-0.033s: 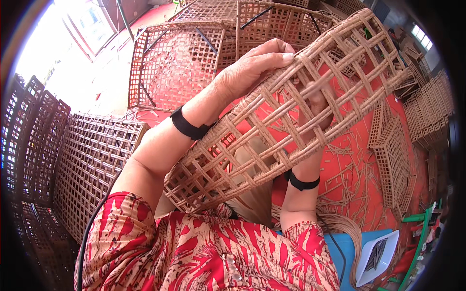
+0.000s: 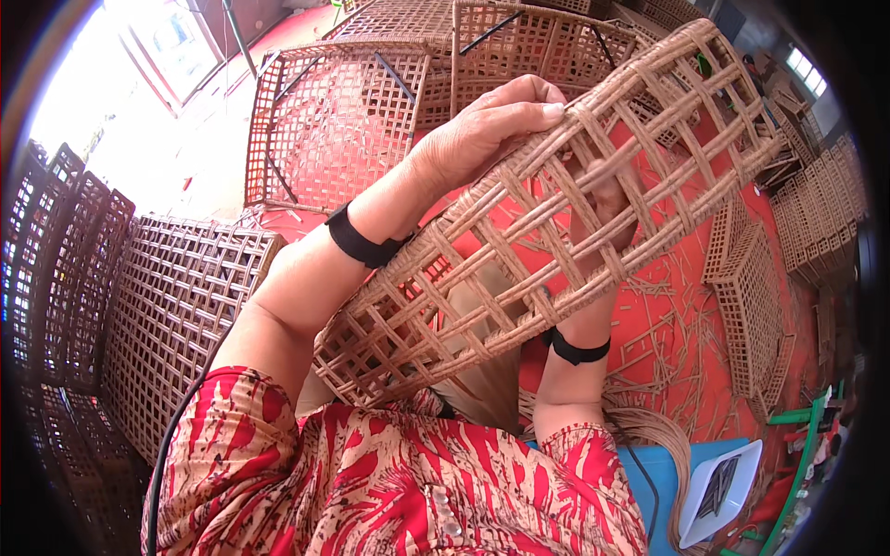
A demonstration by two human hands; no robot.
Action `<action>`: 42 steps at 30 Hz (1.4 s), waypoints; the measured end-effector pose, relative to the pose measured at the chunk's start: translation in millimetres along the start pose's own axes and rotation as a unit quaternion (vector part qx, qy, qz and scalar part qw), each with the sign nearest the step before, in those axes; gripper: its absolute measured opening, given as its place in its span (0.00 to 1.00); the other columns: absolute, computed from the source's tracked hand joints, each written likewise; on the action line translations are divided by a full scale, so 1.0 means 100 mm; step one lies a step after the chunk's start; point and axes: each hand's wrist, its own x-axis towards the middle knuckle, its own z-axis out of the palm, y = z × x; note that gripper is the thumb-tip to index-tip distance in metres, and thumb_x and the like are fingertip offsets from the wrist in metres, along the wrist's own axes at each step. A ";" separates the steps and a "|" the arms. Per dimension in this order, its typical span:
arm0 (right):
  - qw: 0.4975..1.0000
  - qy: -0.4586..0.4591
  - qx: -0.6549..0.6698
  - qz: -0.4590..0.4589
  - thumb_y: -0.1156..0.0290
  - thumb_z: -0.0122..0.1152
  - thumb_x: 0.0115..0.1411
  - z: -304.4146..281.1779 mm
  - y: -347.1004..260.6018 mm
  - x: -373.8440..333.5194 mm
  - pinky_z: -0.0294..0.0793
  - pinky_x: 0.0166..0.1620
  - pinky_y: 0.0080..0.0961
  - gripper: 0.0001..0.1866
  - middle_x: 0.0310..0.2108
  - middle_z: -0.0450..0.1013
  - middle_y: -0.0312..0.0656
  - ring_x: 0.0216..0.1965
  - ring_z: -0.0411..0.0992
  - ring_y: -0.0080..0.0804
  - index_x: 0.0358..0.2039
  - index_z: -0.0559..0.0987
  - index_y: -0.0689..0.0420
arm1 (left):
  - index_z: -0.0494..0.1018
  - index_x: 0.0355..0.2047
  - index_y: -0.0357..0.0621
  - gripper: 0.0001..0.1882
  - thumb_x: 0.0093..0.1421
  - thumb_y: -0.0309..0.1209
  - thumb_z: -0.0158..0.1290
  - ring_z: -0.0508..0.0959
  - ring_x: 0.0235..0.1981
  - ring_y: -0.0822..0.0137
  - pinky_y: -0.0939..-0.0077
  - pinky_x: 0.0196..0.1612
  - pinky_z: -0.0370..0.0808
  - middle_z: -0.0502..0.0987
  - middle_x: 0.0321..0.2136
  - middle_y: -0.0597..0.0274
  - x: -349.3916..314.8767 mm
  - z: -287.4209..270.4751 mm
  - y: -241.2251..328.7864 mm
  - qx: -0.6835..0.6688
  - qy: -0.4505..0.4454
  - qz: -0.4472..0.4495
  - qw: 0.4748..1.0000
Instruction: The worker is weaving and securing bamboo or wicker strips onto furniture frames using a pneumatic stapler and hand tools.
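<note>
A long woven wicker basket slants across my lap, its open lattice side facing me and its right end raised. My left hand is closed over the upper rim, with the thumb pressed along the rim's wrapped strands. Behind the lattice, inside the basket, is my right hand. Its fingers look curled against the weave, and the strands in front partly cover them. What they pinch, if anything, is hidden.
Wicker baskets stand ahead, with more stacked at left and right. Cut cane pieces litter the red floor. Beside my right arm are a bundle of long strands, a white tray and a green frame.
</note>
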 end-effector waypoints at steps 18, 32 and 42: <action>0.994 0.098 -0.045 0.011 0.69 0.64 0.64 0.21 -0.13 -0.04 0.56 0.21 0.15 0.11 0.19 0.65 0.27 0.19 0.58 0.12 0.26 0.74 0.57 | 0.74 0.45 0.40 0.17 0.68 0.42 0.57 0.74 0.38 0.79 0.81 0.44 0.71 0.76 0.35 0.69 0.06 -0.02 -0.06 0.047 -0.010 0.005 0.999; 0.993 0.065 -0.101 0.008 0.68 0.66 0.66 0.32 -0.17 0.07 0.62 0.24 0.14 0.10 0.24 0.73 0.29 0.23 0.66 0.13 0.39 0.82 0.63 | 0.73 0.46 0.43 0.17 0.71 0.45 0.53 0.71 0.40 0.80 0.80 0.47 0.71 0.73 0.38 0.71 -0.04 -0.01 -0.06 0.043 0.007 0.023 0.999; 0.982 0.049 -0.181 -0.025 0.66 0.65 0.66 0.32 -0.20 0.18 0.58 0.24 0.18 0.11 0.21 0.69 0.28 0.22 0.62 0.14 0.32 0.80 0.61 | 0.76 0.48 0.40 0.17 0.73 0.42 0.53 0.74 0.39 0.81 0.79 0.43 0.75 0.77 0.37 0.72 -0.07 -0.02 0.17 0.295 0.077 0.055 0.951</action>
